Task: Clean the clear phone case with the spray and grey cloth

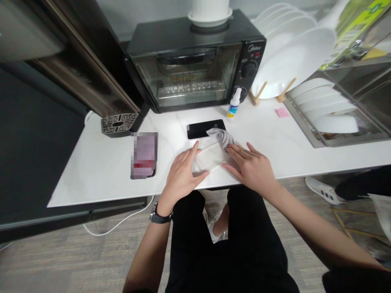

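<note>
My left hand [182,172] and my right hand [251,165] rest side by side on the white counter [100,171], both touching a flat white packet or folded cloth [210,158] that lies between them. The fingers of both hands lie flat on its edges. A crumpled grey-white cloth [220,136] sits just behind it, partly over a black phone [202,129] lying screen up. A small white dropper bottle with a blue and yellow label [234,104] stands behind the phone.
A black toaster oven [195,65] stands at the back with a white vessel on top. A blurred phone [144,154] lies at left, near a dark appliance with a drip grille [118,122]. White plates [293,61] lean on a rack; a sink holds more dishes [330,118]. Another person's shoe [322,189] shows at right.
</note>
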